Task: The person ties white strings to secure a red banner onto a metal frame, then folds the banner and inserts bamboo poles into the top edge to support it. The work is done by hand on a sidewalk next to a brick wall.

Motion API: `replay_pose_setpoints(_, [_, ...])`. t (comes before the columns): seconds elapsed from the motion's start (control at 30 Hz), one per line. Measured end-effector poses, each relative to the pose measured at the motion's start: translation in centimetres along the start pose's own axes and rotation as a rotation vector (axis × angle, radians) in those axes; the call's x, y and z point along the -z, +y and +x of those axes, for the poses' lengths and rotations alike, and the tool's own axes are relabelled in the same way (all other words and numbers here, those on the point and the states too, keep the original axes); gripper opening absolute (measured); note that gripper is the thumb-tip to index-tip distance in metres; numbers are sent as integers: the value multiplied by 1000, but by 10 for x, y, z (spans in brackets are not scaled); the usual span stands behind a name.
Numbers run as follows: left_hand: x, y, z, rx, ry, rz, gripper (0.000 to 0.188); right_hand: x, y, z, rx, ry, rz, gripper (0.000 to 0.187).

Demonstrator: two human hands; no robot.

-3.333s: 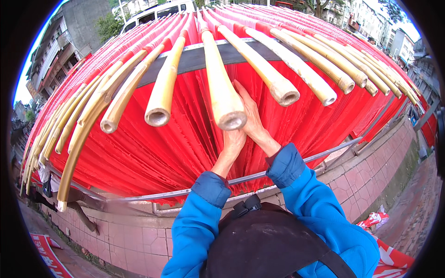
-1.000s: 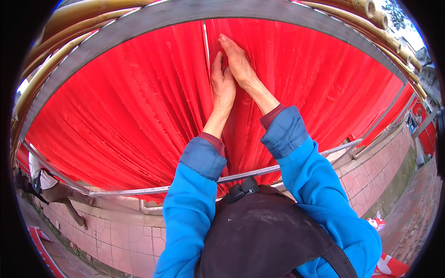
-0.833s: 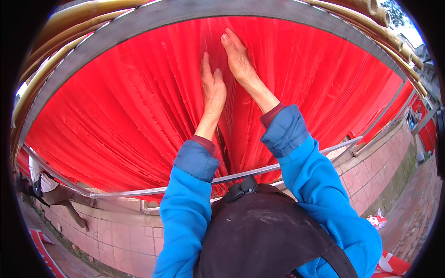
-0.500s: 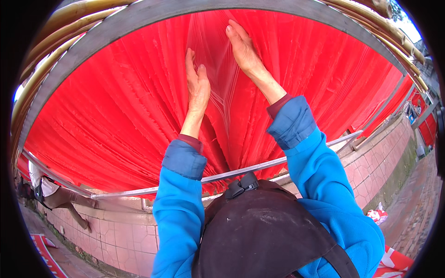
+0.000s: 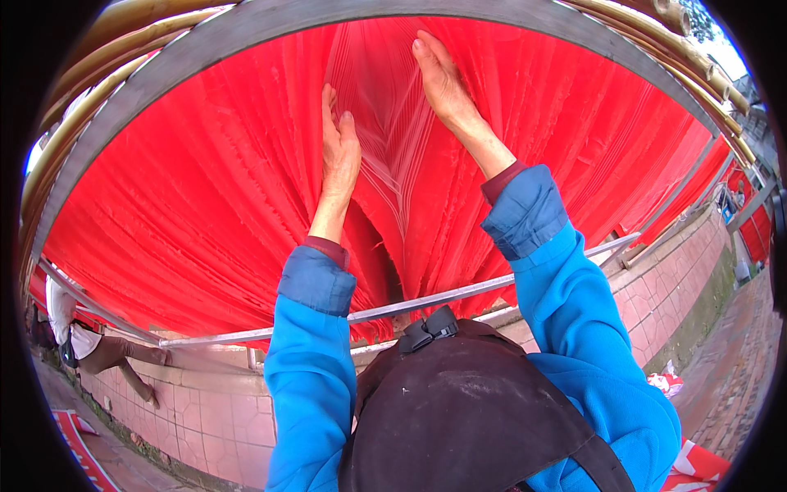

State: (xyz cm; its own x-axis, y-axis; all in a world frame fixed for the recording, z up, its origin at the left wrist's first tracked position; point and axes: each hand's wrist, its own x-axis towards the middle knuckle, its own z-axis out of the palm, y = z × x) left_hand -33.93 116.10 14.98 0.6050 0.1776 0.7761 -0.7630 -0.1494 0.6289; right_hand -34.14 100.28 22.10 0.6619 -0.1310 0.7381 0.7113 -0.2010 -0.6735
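Long red cloth [image 5: 221,189] hangs in many tight folds inside a grey metal frame [image 5: 246,41]. Both my arms reach up into it, in blue sleeves with turned-back cuffs. My left hand [image 5: 340,152] lies along the folds left of a gap, its fingers stretched out. Across the gap, higher up, my right hand [image 5: 443,78] rests its outer side against the folds, fingers straight and close together. Neither hand grips anything. Between the hands a sheer, striped-looking stretch of red cloth [image 5: 385,115] spreads in a V, with a dark slit low in the folds.
A metal rail [image 5: 426,303] crosses just before me, above a pink tiled ledge [image 5: 221,426]. Bamboo poles [image 5: 106,74] run along the top on both sides. Another person [image 5: 106,344] stands at the far left. A black bag-like thing [image 5: 459,410] covers my front.
My hands have moved apart, the left one leftward and the right one to the right and slightly up. The gap between the folds is wider, showing more of the sheer cloth.
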Motion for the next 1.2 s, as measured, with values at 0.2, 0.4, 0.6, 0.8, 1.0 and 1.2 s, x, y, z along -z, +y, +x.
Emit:
replay_pose_setpoints(0.2, [-10, 0, -13, -92, 5, 102, 44, -9, 1, -8, -28, -40, -12, 70])
replay_pose_setpoints(0.4, [-31, 11, -58, -79, -92, -20, 35, -30, -5, -39, 8, -60, -110, 50])
replay_pose_setpoints(0.6, [7, 63, -125, 39, -85, 23, 26, -31, -20, -91, -125, -147, 11, 50])
replay_pose_setpoints(0.8, [86, 75, -108, -23, 306, 447, 24, -37, -58, -123, 136, 57, 66, 36])
replay_pose_setpoints(1.0, [106, 47, -83, -43, 310, 772, 45, -89, -81, -129, 20, -285, 65, 28])
replay_pose_setpoints(1.2, [114, 33, -96, -112, 198, 748, 9, -122, -56, -137, -321, -351, -3, 34])
